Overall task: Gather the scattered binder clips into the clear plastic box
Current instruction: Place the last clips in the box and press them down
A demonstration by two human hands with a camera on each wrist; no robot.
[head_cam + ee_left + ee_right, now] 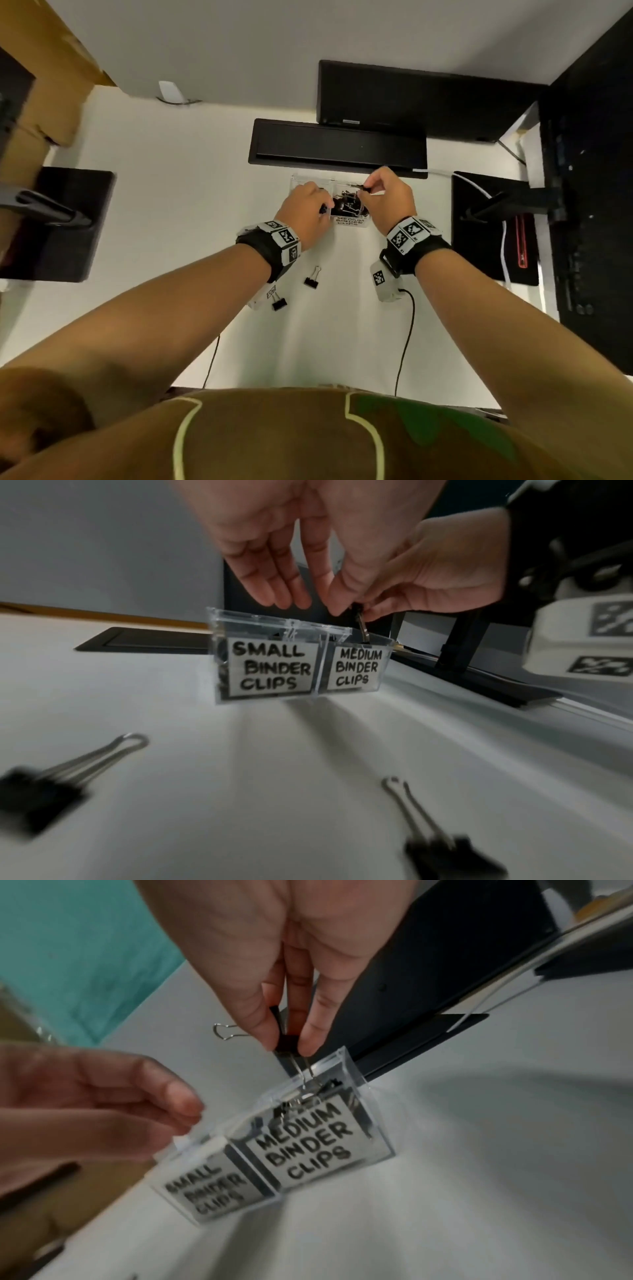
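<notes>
White tabletop (pixel 171 240), and on the left a black monitor base (pixel 54 222) sits well apart from the action. Moving in, the left hand (pixel 305 212) hovers over the small-clips side of the clear plastic box (pixel 298 666), fingers loosely bent; something dark shows at its fingertips in the head view, but I cannot tell whether it grips anything. Nearer the person, two loose binder clips (pixel 312 277) (pixel 279 303) lie on the table. Across to the right, the right hand (pixel 291 982) pinches a black binder clip (pixel 287 1039) between thumb and finger, right above the compartment labelled medium, where other clips are piled. Behind the box lies a flat black slab (pixel 339 147).
</notes>
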